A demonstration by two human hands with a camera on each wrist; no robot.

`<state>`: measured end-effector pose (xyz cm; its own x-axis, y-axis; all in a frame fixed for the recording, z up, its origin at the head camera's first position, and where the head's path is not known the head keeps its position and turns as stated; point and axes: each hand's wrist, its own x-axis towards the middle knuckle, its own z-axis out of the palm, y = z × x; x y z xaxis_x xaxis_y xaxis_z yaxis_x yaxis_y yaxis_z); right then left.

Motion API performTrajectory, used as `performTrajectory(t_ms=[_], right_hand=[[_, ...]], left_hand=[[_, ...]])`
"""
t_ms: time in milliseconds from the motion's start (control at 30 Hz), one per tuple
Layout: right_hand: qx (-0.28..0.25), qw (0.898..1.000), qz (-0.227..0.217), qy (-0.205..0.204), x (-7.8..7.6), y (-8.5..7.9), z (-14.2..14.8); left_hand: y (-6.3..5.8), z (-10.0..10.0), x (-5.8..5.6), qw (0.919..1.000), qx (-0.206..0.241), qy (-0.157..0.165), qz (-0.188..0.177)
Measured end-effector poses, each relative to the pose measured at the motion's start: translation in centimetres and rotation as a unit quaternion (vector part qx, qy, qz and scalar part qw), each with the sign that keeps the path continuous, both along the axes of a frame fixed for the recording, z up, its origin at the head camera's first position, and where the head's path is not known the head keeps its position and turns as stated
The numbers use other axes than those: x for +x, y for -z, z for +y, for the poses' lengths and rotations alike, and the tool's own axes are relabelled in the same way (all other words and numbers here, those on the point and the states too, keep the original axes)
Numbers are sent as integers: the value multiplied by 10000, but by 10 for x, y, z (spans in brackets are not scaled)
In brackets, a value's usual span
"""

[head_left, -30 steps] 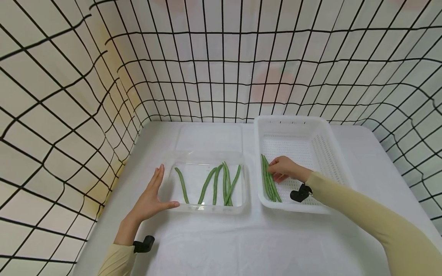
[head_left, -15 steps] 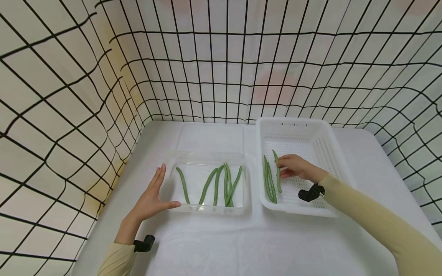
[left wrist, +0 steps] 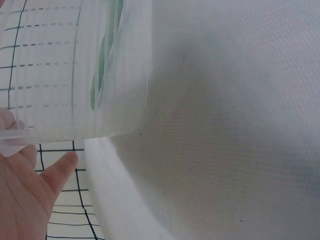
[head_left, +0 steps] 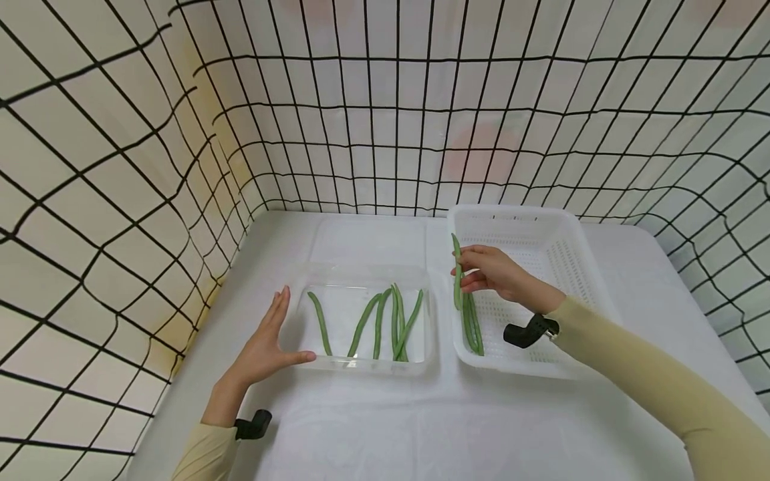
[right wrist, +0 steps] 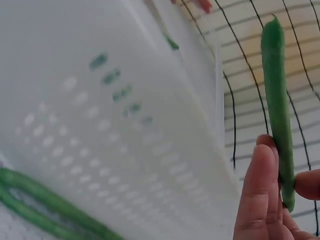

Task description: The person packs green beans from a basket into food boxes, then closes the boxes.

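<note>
My right hand (head_left: 490,272) pinches one green bean (head_left: 457,280) between thumb and fingers, over the left wall of the white perforated basket (head_left: 586,287). In the right wrist view that green bean (right wrist: 276,90) stands nearly upright in the grip. Below it in the basket lie a few more green beans (head_left: 473,329). My left hand (head_left: 265,341) is spread at the left end of a clear plastic container (head_left: 361,364), thumb along its front rim. Several green beans (head_left: 361,324) lie inside that container. Through its wall, the left wrist view shows a green bean (left wrist: 105,60).
A white cloth (head_left: 409,427) covers the table under both containers. Black wire mesh (head_left: 385,127) rises behind the table and along its left and right sides. A narrow strip of cloth separates the clear container from the basket.
The right hand has drawn one green bean away from those in the basket, lifted it and carried it left to the basket's left wall. The left hand has kept its place at the clear container.
</note>
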<state>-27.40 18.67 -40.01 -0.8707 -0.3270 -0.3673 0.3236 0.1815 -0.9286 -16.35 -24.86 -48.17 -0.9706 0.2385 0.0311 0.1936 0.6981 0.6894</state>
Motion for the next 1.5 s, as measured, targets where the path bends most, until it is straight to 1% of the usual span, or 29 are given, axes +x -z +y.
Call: performTrajectory(t_ms=[167, 300, 467, 667, 767, 867, 1033, 1233, 1367, 1467, 1500], right_hand=[[29, 9997, 221, -90, 7, -6, -24], [-21, 9995, 177, -263, 11, -7, -44], [-85, 9986, -14, -525, 12, -2, -77], [23, 9953, -132, -954, 16, 9, -121], [-62, 9935, -237, -1112, 19, 15, -134], [-191, 9914, -317, -1253, 22, 19, -139], [-140, 9898, -308, -1382, 21, 20, -132], [-129, 9915, -177, -1283, 13, 12, -102], [-131, 9937, 45, -1113, 4, 3, -74], [3, 9964, 183, -829, -5, 1, -45], [65, 9974, 163, -702, -8, 2, -35]], left_hand=[[0, 2, 0, 10000, 18, 8, 6], [0, 3, 1, 10000, -11, 3, 46], [-1, 2, 0, 10000, -19, -7, 27], [1, 2, 0, 10000, 18, -19, 6], [2, 3, 0, 10000, 58, -1, -33], [2, 3, 0, 10000, 87, 13, -8], [-1, 2, 1, 10000, 46, -12, 54], [-1, 2, 1, 10000, 4, -12, 64], [0, 2, 1, 10000, 32, -8, 34], [0, 1, 1, 10000, 58, -13, 30], [1, 1, 2, 10000, 63, -20, 32]])
